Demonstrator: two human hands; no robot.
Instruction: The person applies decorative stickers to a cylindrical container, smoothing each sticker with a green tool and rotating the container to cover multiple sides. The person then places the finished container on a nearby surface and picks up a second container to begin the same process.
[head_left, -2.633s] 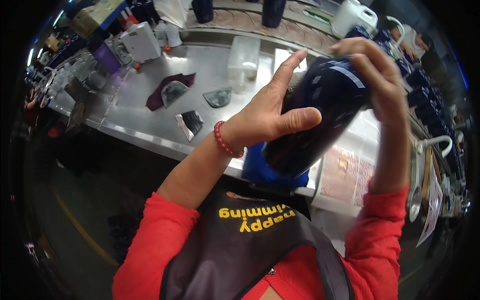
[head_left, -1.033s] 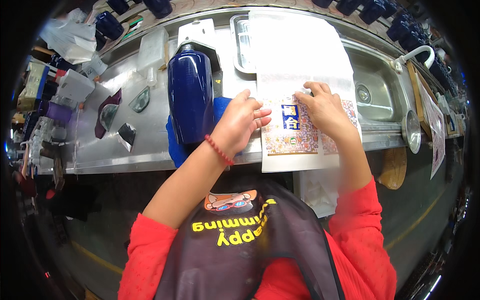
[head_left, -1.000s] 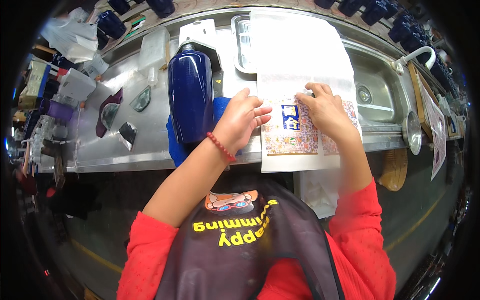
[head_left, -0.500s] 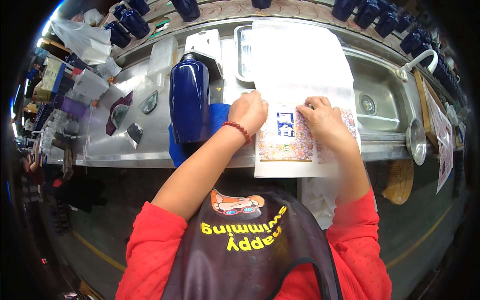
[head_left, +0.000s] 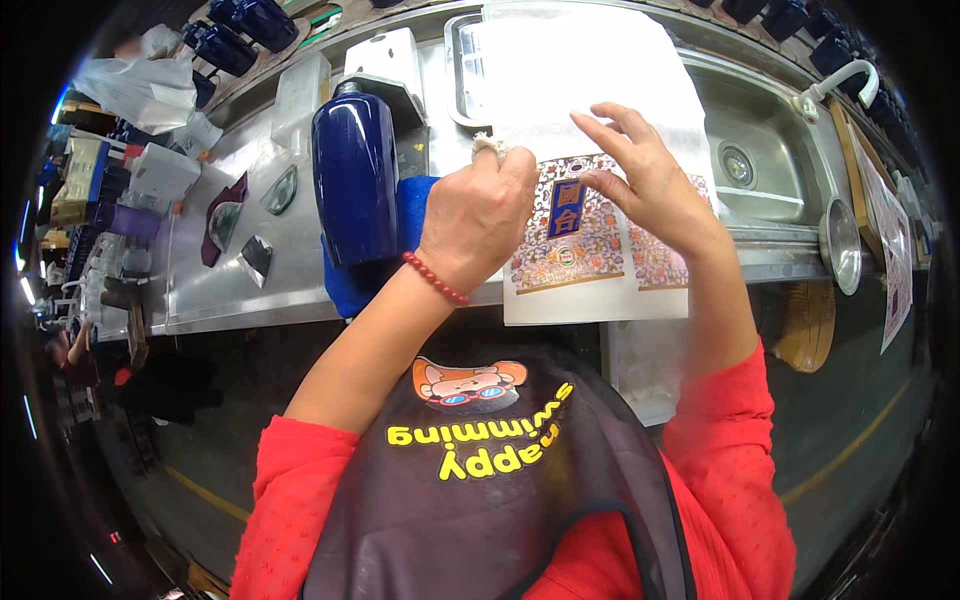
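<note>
A printed floral decal sheet [head_left: 570,266] with a dark blue panel lies on white paper [head_left: 600,308] at the front of the steel counter. Its gold lower edge sits slanted on the paper. My left hand [head_left: 475,215] is closed at the decal's left side, with a crumpled white scrap [head_left: 490,145] showing at its fingertips. Over the decal's right part my right hand [head_left: 650,180] is open, fingers spread, the thumb close to the blue panel. Left of my left hand a glossy dark blue bottle [head_left: 353,180] rests on a blue cloth [head_left: 412,210].
A steel sink [head_left: 765,150] with a white faucet [head_left: 845,85] is on the right, a metal bowl [head_left: 840,245] at its front edge. Dark scraper-like pieces [head_left: 256,260] lie on the left counter. More blue bottles [head_left: 265,22] stand behind.
My left hand has moved slightly left and closed, with the white scrap now showing. My right hand has lifted and spread its fingers. The decal now looks more vivid and tilted.
</note>
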